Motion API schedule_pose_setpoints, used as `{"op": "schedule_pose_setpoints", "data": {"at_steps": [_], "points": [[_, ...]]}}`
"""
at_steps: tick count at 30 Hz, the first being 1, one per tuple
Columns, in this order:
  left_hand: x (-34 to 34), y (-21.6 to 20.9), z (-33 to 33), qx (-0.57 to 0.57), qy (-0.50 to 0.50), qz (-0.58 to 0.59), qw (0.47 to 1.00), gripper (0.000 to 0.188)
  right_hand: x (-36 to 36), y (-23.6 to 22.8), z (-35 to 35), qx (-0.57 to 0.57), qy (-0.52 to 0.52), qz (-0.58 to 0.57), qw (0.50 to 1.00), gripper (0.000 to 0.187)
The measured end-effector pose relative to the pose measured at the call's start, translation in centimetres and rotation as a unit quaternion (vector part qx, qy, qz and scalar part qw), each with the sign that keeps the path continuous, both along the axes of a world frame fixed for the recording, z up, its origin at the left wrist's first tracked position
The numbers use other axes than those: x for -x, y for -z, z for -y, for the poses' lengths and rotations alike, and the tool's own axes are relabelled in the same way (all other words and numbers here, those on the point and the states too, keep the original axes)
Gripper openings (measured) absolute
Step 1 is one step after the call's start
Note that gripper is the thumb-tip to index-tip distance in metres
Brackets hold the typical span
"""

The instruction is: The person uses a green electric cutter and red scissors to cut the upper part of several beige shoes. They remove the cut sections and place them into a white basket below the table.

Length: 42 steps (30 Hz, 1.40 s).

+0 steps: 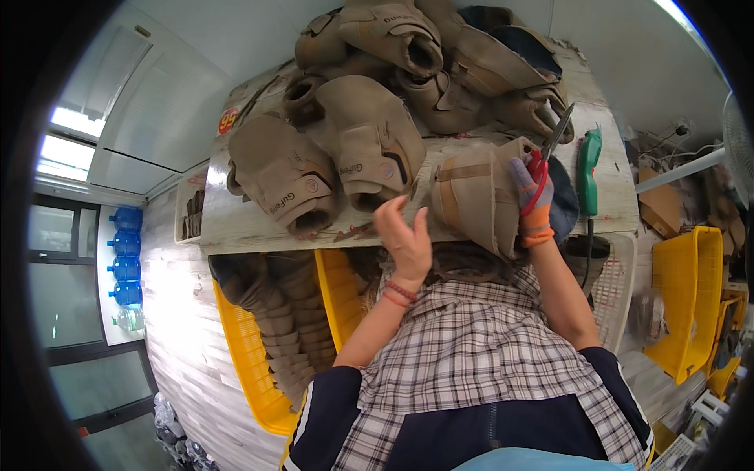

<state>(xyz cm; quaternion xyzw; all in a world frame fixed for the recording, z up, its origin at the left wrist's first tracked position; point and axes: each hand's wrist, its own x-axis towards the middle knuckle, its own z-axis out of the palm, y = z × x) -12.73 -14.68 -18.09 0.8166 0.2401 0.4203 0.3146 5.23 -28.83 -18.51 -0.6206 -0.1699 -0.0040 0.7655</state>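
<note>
Light blue fabric (pixel 542 461) lay nearest the camera at the lower edge, with a checked apron (pixel 463 345) beyond it. Both forearms extended over the apron to the table (pixel 353 242).

Right hand (pixel 536 192): gloved in grey and orange, closed about the red handles of the scissors (pixel 559 132). Their long axis ran from the palm away from the person, blades pointing to the far side and slightly right.

Brown shoe upper (pixel 469 196): located at the near edge of the table, against the gloved hand's left side. Its visible long edge, beside the glove, ran from far to near; a tan band crossed its left part. Toe direction could not be told.

Left hand (pixel 405 239): bare, blurred, thumb set apart from the loosely bent fingers, nothing in its grasp. It was positioned just short of the middle upper (pixel 369 133); contact could not be confirmed. That upper and the left upper (pixel 279 173) had their long axes far to near, narrow openings facing the person.

Green tool (pixel 589 169): lying right of the scissors, lengthwise from far to near, black cord at its near end.
</note>
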Motion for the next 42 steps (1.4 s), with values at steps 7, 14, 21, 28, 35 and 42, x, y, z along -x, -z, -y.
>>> {"op": "schedule_pose_setpoints", "data": {"at_steps": [7,14,21,28,35,42], "points": [[1.1,0.8,-6.5,-0.128,-0.138,-0.078,0.979,0.056,0.7,-0.6,0.8,0.015,-0.022,-0.021,0.999,0.016],[3.1,1.7,-12.1,-0.024,-0.004,-0.097,0.995,0.036,1.5,-3.0,2.9,-0.065,-0.046,-0.126,0.989,0.015],[-0.7,2.1,-11.1,-0.094,0.024,-0.125,0.987,0.024,2.7,-3.4,3.4,-0.044,-0.066,-0.122,0.989,0.019],[0.2,1.3,-9.6,-0.197,-0.003,-0.079,0.977,0.027,3.6,-5.1,5.9,-0.025,-0.052,-0.177,0.983,0.018],[-1.0,0.8,-12.5,-0.049,0.008,-0.051,0.997,0.027,5.2,-6.6,6.7,0.006,-0.079,-0.166,0.983,0.018],[9.3,-6.9,-14.6,0.56,0.243,0.255,0.75,0.031,7.5,-10.4,8.1,0.287,-0.127,0.128,0.941,0.051]]}}
